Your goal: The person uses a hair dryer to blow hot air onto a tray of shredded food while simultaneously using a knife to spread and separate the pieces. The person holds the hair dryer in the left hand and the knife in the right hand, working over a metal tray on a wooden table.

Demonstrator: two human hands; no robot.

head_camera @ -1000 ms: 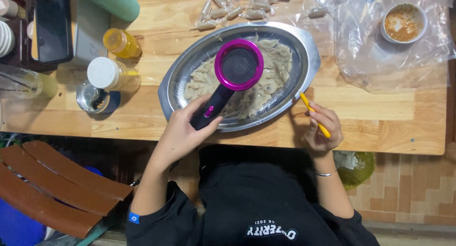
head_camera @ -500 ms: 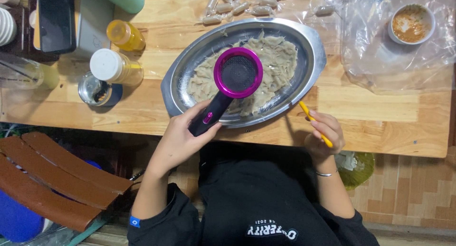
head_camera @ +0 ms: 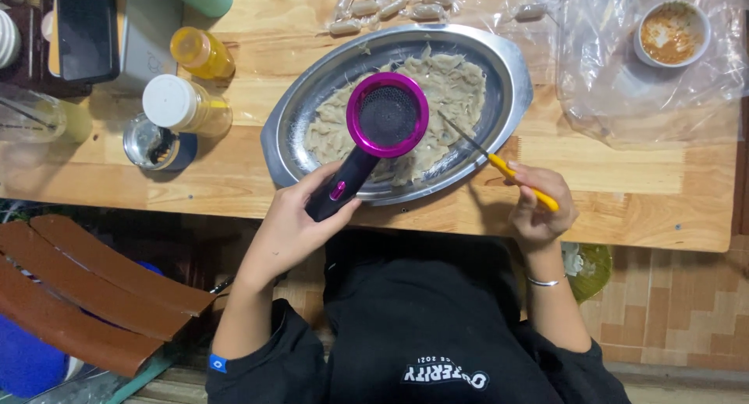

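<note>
The person sits at the wooden desk (head_camera: 647, 193) and works over an oval metal tray (head_camera: 511, 68) full of pale, thin dough pieces (head_camera: 456, 88). The left hand (head_camera: 292, 224) is clenched around the dark handle of a hair dryer (head_camera: 374, 138) with a magenta ring; its round grille faces up to the camera, and the head hangs above the middle of the tray. The right hand (head_camera: 538, 209) grasps the yellow handle of a small knife (head_camera: 499, 163), and the thin blade now points into the tray, its tip just beside the dough on the tray's right part.

Compared with a second ago, the knife has turned: before, it was held up at the tray's near edge, away from the dough, and now the tip reaches over the rim. The dryer has stayed almost in the same place above the tray. I judge from this that the drying continues while the knife comes in to lift or separate pieces.

Left of the tray stand a white-capped jar (head_camera: 183, 107), a yellow bottle (head_camera: 201, 53) and a small open tin (head_camera: 152, 142). Behind the tray lie small wrapped rolls (head_camera: 374, 4). Right of the tray a cup of brown sauce (head_camera: 671, 33) sits on clear plastic film (head_camera: 624, 84).
</note>
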